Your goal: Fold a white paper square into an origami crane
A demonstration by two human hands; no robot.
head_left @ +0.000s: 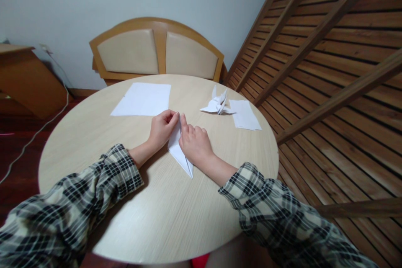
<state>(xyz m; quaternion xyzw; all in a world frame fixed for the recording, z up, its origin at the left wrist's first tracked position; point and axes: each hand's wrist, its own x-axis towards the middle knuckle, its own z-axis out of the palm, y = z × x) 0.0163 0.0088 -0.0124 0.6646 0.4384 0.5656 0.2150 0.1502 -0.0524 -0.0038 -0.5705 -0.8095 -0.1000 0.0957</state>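
Observation:
A narrow piece of folded white paper (179,153) lies on the round wooden table, its pointed end toward me. My left hand (162,127) pinches its far tip between thumb and fingers. On the paper's right side rests my right hand (195,142), index finger stretched toward the far tip and the other fingers curled; it covers part of the paper. Whether the right hand grips an edge or only presses on it is hard to see. Both hands nearly meet at the far tip.
White paper sheets (143,99) lie at the table's back left. A folded paper crane (219,102) stands at the back right, beside smaller white sheets (244,114). Behind the round table (150,217) is a padded headboard (161,48); a slatted wooden panel (329,92) rises on the right.

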